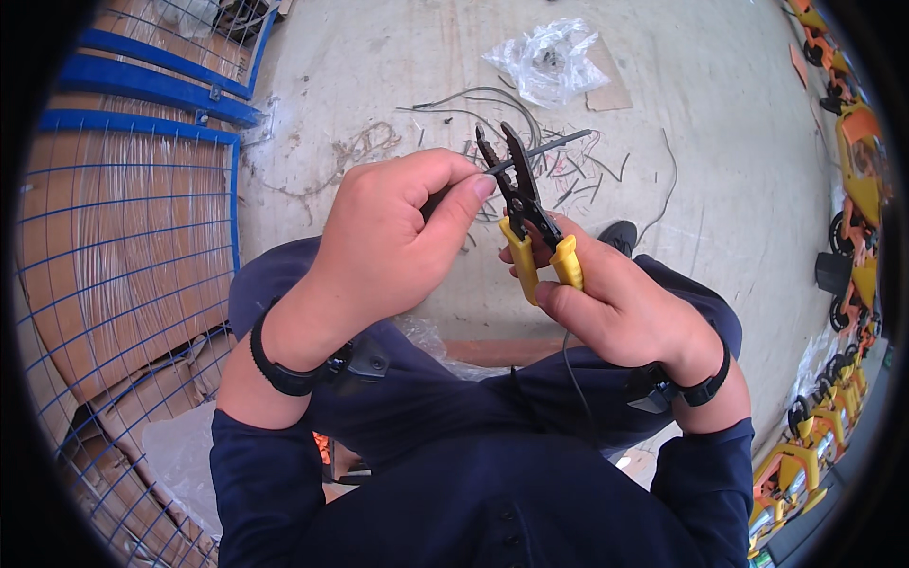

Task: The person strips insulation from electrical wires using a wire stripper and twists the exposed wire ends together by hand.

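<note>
My left hand (398, 222) pinches a dark grey cable (566, 142) between thumb and forefinger. The cable's free end points up and to the right. Yellow-handled wire strippers (519, 204) are in my right hand (606, 293), its fingers and thumb around the grips. Their black jaws stand apart at the tips, and the cable passes across them close to my left thumb. Whether the cutting edges touch the cable, I cannot tell. The rest of the cable is hidden by my left hand.
Cut cable pieces (568, 175) litter the floor beyond my hands, near a longer loose cable (668, 180). Clear plastic wrap (549, 62) lies on cardboard farther off. A blue mesh cage (142, 123) with cardboard stands left. Yellow-orange equipment (862, 170) lines the right side.
</note>
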Demonstrator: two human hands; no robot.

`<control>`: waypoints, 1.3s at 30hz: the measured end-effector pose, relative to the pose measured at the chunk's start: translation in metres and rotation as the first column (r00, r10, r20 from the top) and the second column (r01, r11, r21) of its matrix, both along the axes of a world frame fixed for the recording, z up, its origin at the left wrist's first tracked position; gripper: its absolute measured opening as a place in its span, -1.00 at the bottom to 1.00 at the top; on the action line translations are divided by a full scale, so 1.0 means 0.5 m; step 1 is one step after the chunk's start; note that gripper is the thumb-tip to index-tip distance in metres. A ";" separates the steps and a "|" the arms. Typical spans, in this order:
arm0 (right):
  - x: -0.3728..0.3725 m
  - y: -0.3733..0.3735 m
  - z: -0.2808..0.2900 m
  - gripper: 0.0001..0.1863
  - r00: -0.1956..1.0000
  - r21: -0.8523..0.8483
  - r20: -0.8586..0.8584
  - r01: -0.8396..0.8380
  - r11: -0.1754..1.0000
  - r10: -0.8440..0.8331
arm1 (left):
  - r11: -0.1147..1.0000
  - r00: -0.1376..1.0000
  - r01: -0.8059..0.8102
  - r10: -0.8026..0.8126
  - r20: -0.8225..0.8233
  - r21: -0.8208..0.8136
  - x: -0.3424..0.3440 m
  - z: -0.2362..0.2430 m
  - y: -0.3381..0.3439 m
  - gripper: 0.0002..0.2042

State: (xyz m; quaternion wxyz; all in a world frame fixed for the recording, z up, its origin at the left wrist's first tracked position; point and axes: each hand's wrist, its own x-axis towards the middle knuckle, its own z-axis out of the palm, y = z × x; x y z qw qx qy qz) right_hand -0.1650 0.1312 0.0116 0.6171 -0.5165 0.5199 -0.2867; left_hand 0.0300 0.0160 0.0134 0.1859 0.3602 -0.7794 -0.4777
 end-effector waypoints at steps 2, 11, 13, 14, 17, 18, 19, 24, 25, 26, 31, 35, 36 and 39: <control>0.003 0.002 -0.003 -0.42 1.000 -0.029 -0.024 0.005 1.000 -0.006 | 1.000 1.000 -0.001 0.001 0.008 0.001 0.000 -0.001 0.000 -0.85; 0.002 -0.005 0.014 -0.39 0.988 -0.012 -0.153 -0.024 1.000 0.022 | 1.000 1.000 0.009 -0.009 0.014 0.003 -0.001 -0.001 0.000 -0.86; 0.001 -0.006 0.018 -0.39 0.986 0.014 -0.163 -0.033 0.999 0.034 | 1.000 1.000 0.007 -0.008 0.024 0.004 -0.001 -0.001 0.000 -0.86; 0.001 -0.007 0.019 -0.39 0.984 0.015 -0.173 -0.035 0.999 0.037 | 1.000 1.000 0.008 -0.008 0.024 0.004 -0.002 -0.002 0.000 -0.86; 0.001 -0.006 0.020 -0.40 0.981 0.016 -0.192 -0.029 0.999 0.031 | 1.000 1.000 0.006 -0.007 0.022 0.009 -0.002 -0.002 0.000 -0.86; 0.002 -0.006 0.020 -0.40 0.980 0.015 -0.199 -0.020 1.000 0.023 | 1.000 1.000 0.011 -0.011 0.021 0.006 -0.002 -0.002 0.000 -0.86; 0.001 -0.005 0.018 -0.40 0.980 0.014 -0.200 -0.020 1.000 0.023 | 1.000 1.000 0.015 -0.015 0.018 0.003 -0.003 -0.001 0.000 -0.86; 0.002 -0.005 0.012 -0.40 0.968 -0.038 -0.250 -0.013 0.999 0.004 | 1.000 1.000 0.010 -0.010 0.019 0.006 -0.003 -0.007 -0.001 -0.86; 0.002 -0.002 0.009 -0.40 0.968 -0.038 -0.250 -0.013 0.999 0.003 | 1.000 1.000 0.014 -0.014 0.019 0.003 -0.004 -0.008 -0.001 -0.86; 0.003 0.002 0.003 -0.45 0.961 -0.084 -0.275 -0.004 0.996 -0.019 | 1.000 1.000 0.014 -0.014 0.019 0.003 -0.004 -0.008 -0.001 -0.86; 0.002 0.005 -0.005 -0.49 0.928 -0.195 -0.370 -0.020 0.981 -0.055 | 1.000 0.999 0.022 -0.021 0.027 -0.013 -0.005 -0.011 -0.002 -0.87; 0.007 0.000 0.004 -0.48 0.913 -0.186 -0.404 -0.026 0.982 -0.053 | 1.000 0.999 0.026 -0.025 0.034 -0.010 -0.005 -0.012 -0.004 -0.87; 0.010 -0.003 0.009 -0.47 0.906 -0.131 -0.422 -0.026 0.991 -0.032 | 0.999 0.999 0.033 -0.033 0.032 -0.015 -0.004 -0.015 -0.005 -0.87; 0.012 -0.001 0.002 -0.54 0.903 -0.136 -0.425 0.009 0.991 -0.066 | 0.998 0.998 0.053 -0.052 0.034 -0.042 -0.008 -0.018 -0.006 -0.87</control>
